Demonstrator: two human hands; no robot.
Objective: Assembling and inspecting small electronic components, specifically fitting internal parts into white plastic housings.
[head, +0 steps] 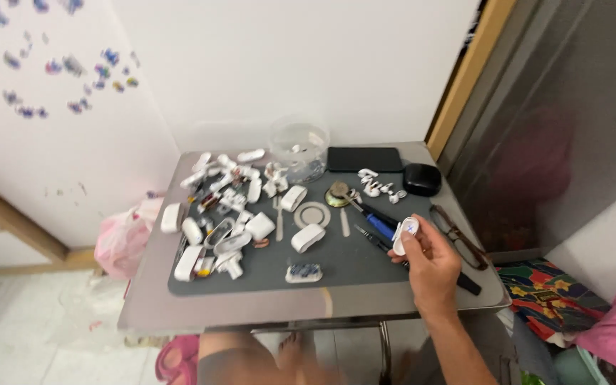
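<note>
At right of centre, the right hand (pixel 430 265) pinches a small white earbud-like part (pixel 404 234), apparently inspecting it above the grey mat (pixel 351 264); the left hand is unseen.

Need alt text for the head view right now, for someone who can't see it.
The right hand holds a small white plastic piece over a grey mat on a small table, with white parts, screwdrivers and a clear tub.
</note>
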